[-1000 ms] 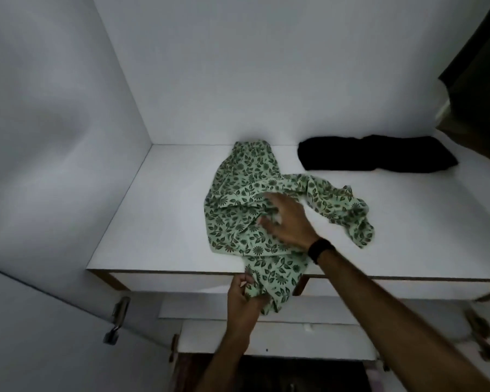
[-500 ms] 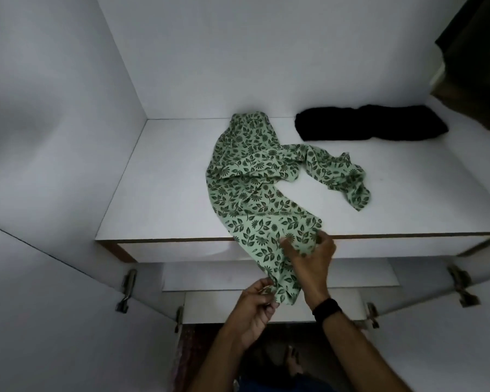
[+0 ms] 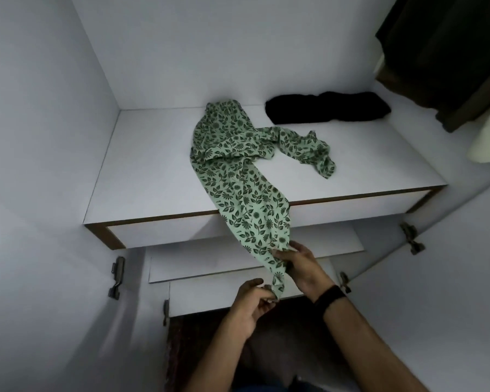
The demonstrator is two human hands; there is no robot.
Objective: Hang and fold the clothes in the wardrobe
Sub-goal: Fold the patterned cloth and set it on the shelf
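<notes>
Where the two forearms come up from the bottom of the view, the left hand (image 3: 255, 299) sits nearest, its fingers curled in and its thumb and fingertips pinching the very bottom tip of the green leaf-print garment (image 3: 238, 171). Just above and to the right of it, the right hand (image 3: 300, 264), with a black band (image 3: 330, 297) on its wrist, has its fingers curled round the hanging cloth a little higher up, thumb on top and the other fingers partly hidden behind the fabric. Between the two hands the cloth is gathered into a narrow strip. Behind the hands lie two lower white shelves (image 3: 255, 260), stepped one above the other, with metal hinges (image 3: 118, 277) on the open doors at either side. From the hands the garment runs up over the brown-edged front lip of the upper white shelf (image 3: 142, 176) and spreads across its surface, one part reaching toward the back wall and another trailing off to the right in a crumpled end. Farther back on the same shelf, close to the rear wall and apart from the green one, lies a black garment (image 3: 327, 111) in a low heap. At the upper right, dark hanging clothes (image 3: 447, 52) and a pale cloth (image 3: 489, 137) show at the frame's edge.
</notes>
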